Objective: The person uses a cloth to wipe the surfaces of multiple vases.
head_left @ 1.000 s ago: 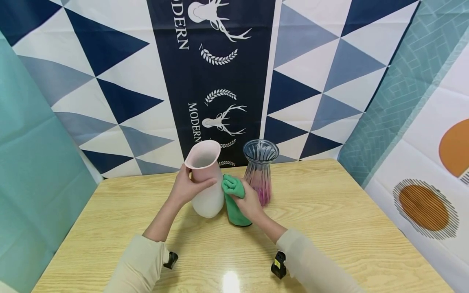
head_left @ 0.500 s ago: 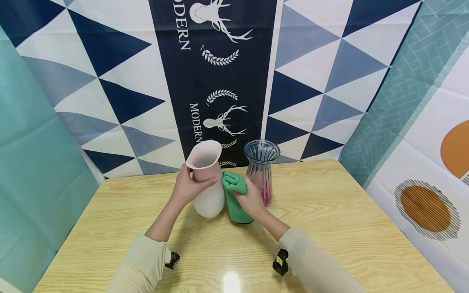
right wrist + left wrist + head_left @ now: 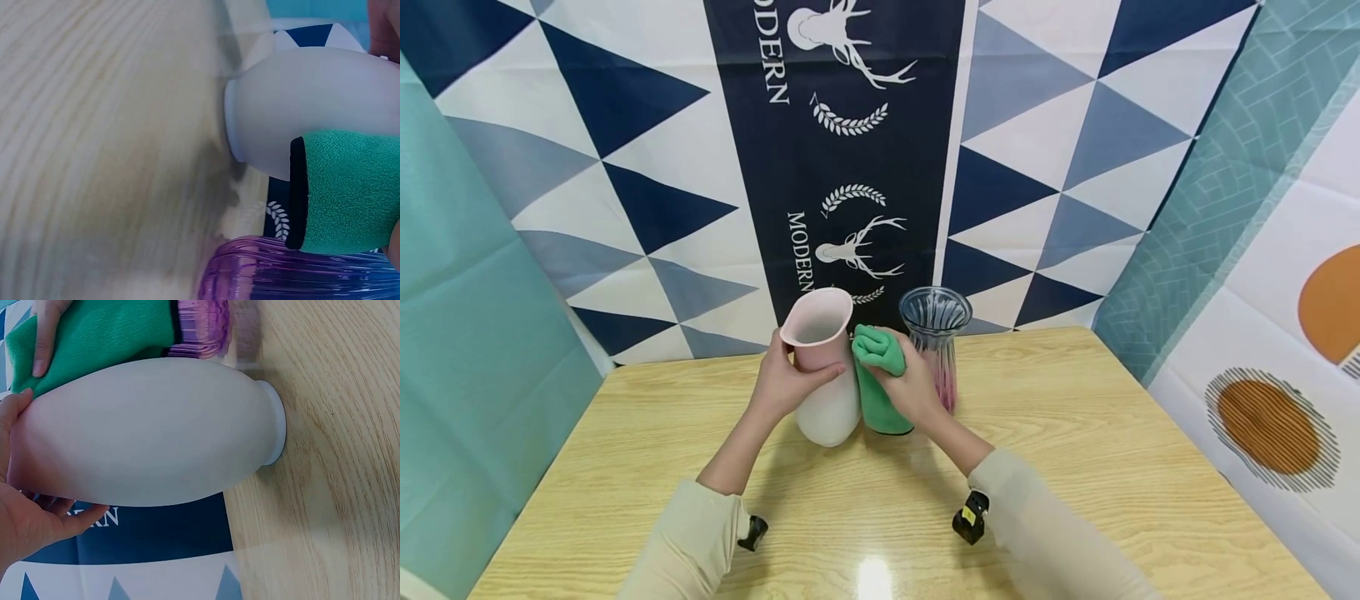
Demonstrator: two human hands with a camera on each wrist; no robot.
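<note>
Right hand (image 3: 913, 383) and cloth (image 3: 878, 400) are sitting farther toward the back of the table (image 3: 1075, 467) than in the earlier frame, while the left hand (image 3: 786, 379) and the vase (image 3: 826, 408) are remaining in position. The left hand is gripping the vase just below its pink lip: the thumb is crossing the near side, the fingers are wrapping around the other side, and the grip is spreading only as wide as the neck. The vase is standing on the table left of the cloth, with its mouth facing upward and its white body narrowing to a foot. The right hand is holding the bunched upper part of the cloth in a closed grip; the flat lower part is hanging below, its black-edged hem pointing toward the table. The cloth is lying along the right side of the vase; how much of it is touching cannot be told. The glass vase (image 3: 942, 342) is standing just behind and to the right of the right hand, which is partly covering it; its color is running from a blue rim to a pink base. The patterned backdrop (image 3: 850, 150) is hanging behind the table.
</note>
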